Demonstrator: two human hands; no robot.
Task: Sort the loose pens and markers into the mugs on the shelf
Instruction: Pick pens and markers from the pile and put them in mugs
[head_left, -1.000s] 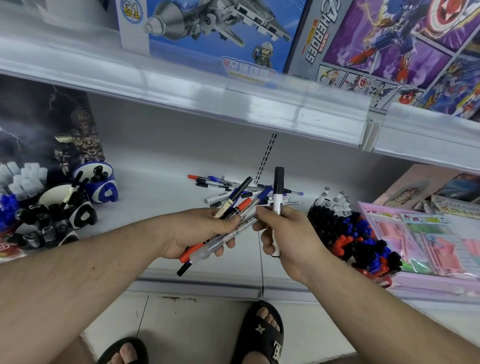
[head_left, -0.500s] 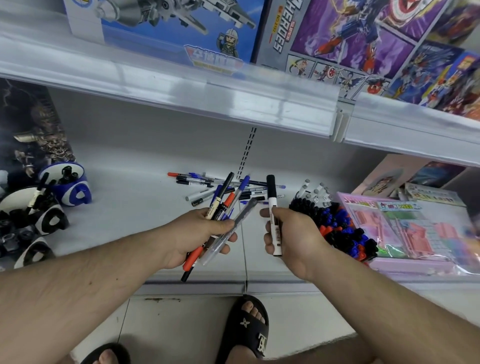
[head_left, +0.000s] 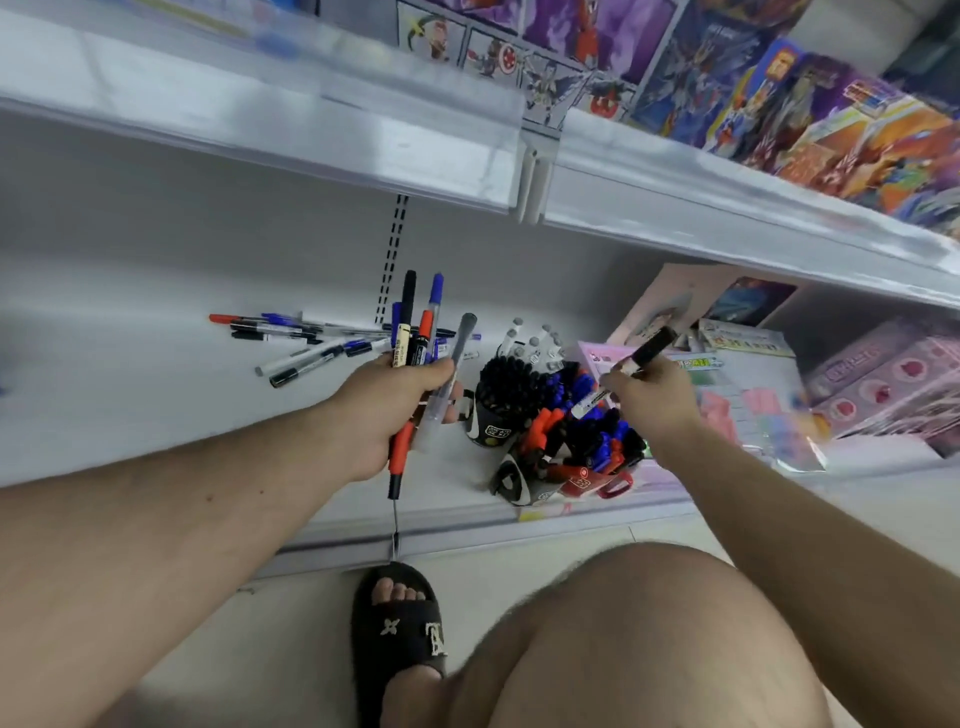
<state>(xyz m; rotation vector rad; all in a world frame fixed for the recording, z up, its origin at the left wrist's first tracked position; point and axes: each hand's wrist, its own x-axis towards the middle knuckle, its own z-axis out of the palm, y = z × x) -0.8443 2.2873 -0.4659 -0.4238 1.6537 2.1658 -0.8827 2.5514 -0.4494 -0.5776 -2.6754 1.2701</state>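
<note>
the left hand (head_left: 387, 410) had its fingers curled around a bundle of pens and markers (head_left: 418, 364), which stood out above and below the fist. the right hand (head_left: 652, 397) pinched one black-capped marker (head_left: 631, 366) between thumb and fingertips, tilted, just above the crowded mugs (head_left: 550, 421) on the shelf (head_left: 156, 395). more loose pens (head_left: 306, 340) lay on the shelf behind the left hand, well apart from the mugs.

i judged that several things could go wrong here. the mugs looked already very full, so a marker pushed in might not find a gap and could slide off or push a neighbour out. the front mug seemed to lean, and a press from above could tip it toward the shelf edge. the bundle in the left hand was loose and uneven; the clear pen and the long red one hung low, and one could slip out and fall to the floor near the sandal (head_left: 400, 634).

compared with half a second earlier, the right hand had moved away from the left, toward the mugs on the right, and the marker it held upright was now slanted. the view had swung right, so the mugs on the left side were out of sight.
</note>
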